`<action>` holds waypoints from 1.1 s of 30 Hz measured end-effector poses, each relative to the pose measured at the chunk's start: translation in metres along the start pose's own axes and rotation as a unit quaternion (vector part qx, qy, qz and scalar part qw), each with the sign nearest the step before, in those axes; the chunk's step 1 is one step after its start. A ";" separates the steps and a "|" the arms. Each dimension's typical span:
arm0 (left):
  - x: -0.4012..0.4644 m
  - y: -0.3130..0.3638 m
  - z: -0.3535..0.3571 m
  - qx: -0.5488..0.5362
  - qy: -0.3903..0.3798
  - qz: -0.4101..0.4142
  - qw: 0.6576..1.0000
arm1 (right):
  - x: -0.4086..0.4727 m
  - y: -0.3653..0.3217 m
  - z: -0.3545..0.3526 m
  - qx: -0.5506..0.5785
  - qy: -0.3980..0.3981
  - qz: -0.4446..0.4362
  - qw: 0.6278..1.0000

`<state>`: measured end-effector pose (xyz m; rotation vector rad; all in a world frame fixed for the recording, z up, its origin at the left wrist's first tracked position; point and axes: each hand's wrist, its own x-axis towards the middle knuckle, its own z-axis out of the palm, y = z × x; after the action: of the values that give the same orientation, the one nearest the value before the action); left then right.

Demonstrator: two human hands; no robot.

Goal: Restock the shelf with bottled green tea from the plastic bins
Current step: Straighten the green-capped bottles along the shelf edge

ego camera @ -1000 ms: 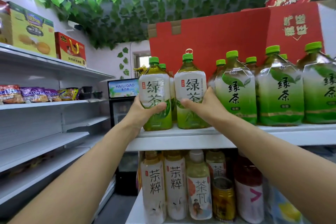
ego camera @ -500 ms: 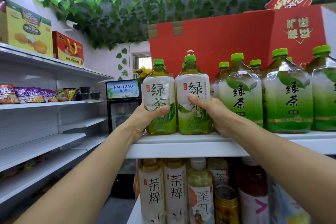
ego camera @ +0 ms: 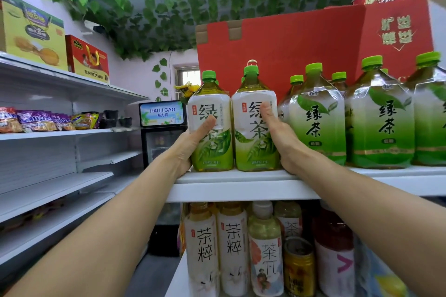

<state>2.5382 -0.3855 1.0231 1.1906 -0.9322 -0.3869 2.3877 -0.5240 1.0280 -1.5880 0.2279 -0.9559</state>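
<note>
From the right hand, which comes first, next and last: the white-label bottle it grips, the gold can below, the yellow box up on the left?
1. White-label bottle: in the right hand, top shelf.
2. Gold can: lower shelf, below that hand.
3. Yellow box: far left, upper shelf.

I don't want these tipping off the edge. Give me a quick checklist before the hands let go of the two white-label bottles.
1. Left bottle base on the shelf: ok.
2. Right bottle base on the shelf: ok.
3. Both upright, caps on: ok.
4. Left hand and right hand each gripping one bottle: ok.
5. Set back from the front edge: not ok, close to it.
6. Room behind to push back: cannot tell.
</note>
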 end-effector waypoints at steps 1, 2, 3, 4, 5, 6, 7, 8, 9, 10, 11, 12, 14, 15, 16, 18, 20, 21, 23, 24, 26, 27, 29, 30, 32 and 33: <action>-0.001 0.001 0.000 -0.004 0.001 -0.001 1.000 | 0.000 0.000 0.001 -0.002 0.005 -0.002 1.000; -0.002 0.001 -0.001 -0.007 0.002 -0.001 1.000 | -0.001 0.001 0.001 -0.005 0.009 -0.003 1.000; -0.003 0.002 -0.001 -0.012 0.003 -0.001 1.000 | 0.000 0.002 0.001 -0.008 0.011 -0.003 1.000; -0.004 0.002 -0.002 -0.016 0.006 -0.002 1.000 | 0.000 0.003 0.001 -0.010 0.014 -0.004 1.000; -0.003 0.002 -0.003 -0.018 0.010 -0.005 1.000 | 0.001 0.004 0.001 -0.014 0.016 -0.005 1.000; -0.002 0.001 -0.005 -0.016 0.014 -0.008 1.000 | 0.001 0.005 0.001 -0.019 0.019 -0.008 1.000; -0.001 0.000 -0.007 -0.013 0.015 -0.008 1.000 | 0.001 0.005 0.001 -0.027 0.019 -0.011 0.999; 0.000 -0.001 -0.008 -0.008 0.014 -0.006 1.000 | 0.001 0.006 0.001 -0.035 0.021 -0.016 0.999; 0.001 -0.001 -0.010 -0.001 0.014 -0.002 1.000 | 0.001 0.005 0.002 -0.045 0.022 -0.021 0.999; 0.001 -0.002 -0.011 0.005 0.014 0.001 1.000 | 0.001 0.004 0.002 -0.051 0.023 -0.030 0.998; 0.003 -0.003 -0.013 0.009 0.016 0.004 1.000 | 0.001 0.004 0.003 -0.058 0.023 -0.039 0.997; 0.003 -0.003 -0.015 0.009 0.016 0.006 1.000 | 0.001 0.003 0.002 -0.061 0.022 -0.045 0.997; 0.003 -0.004 -0.016 0.005 0.014 0.010 1.000 | 0.000 0.003 0.003 -0.062 0.020 -0.047 0.997; 0.002 -0.004 -0.016 0.002 0.014 0.011 1.000 | -0.001 0.002 0.003 -0.063 0.018 -0.053 0.996; 0.001 -0.004 -0.016 -0.001 0.013 0.013 1.000 | -0.003 0.003 0.004 -0.063 0.016 -0.062 0.996; -0.001 -0.003 -0.013 -0.006 0.009 0.020 1.000 | -0.003 0.006 0.003 -0.062 0.014 -0.082 0.995; -0.002 -0.002 -0.009 -0.001 0.002 0.027 1.000 | -0.002 0.008 0.001 -0.051 0.011 -0.088 0.995; -0.001 -0.002 -0.008 0.008 -0.003 0.029 1.000 | -0.001 0.009 0.001 -0.045 0.005 -0.094 0.995; 0.001 -0.002 -0.007 0.029 -0.004 0.033 0.999 | -0.002 0.008 0.001 -0.040 0.000 -0.102 0.994; 0.002 -0.003 -0.007 0.035 0.001 0.034 0.999 | -0.003 0.008 0.001 -0.040 0.000 -0.101 0.994; 0.003 -0.003 -0.008 0.046 0.003 0.039 0.998 | -0.006 0.006 0.002 -0.043 0.001 -0.102 0.994; 0.001 -0.002 -0.007 0.054 0.009 0.036 0.998 | -0.009 0.006 0.002 -0.051 0.004 -0.100 0.994; -0.003 -0.001 -0.003 0.080 0.042 0.040 0.995 | -0.015 0.006 0.001 -0.096 0.003 -0.096 0.991; -0.007 0.000 0.001 0.104 0.074 0.061 0.990 | -0.022 0.006 -0.001 -0.127 -0.006 -0.103 0.986; -0.016 0.001 0.012 0.175 0.179 0.128 0.960 | -0.041 0.006 -0.010 -0.194 -0.038 -0.129 0.972; -0.023 0.002 0.019 0.206 0.231 0.183 0.933 | -0.052 0.006 -0.018 -0.234 -0.051 -0.149 0.959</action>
<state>2.5093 -0.3809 1.0165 1.3700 -0.8124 0.3999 2.3439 -0.5063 0.9982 -2.1466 0.1508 -1.1007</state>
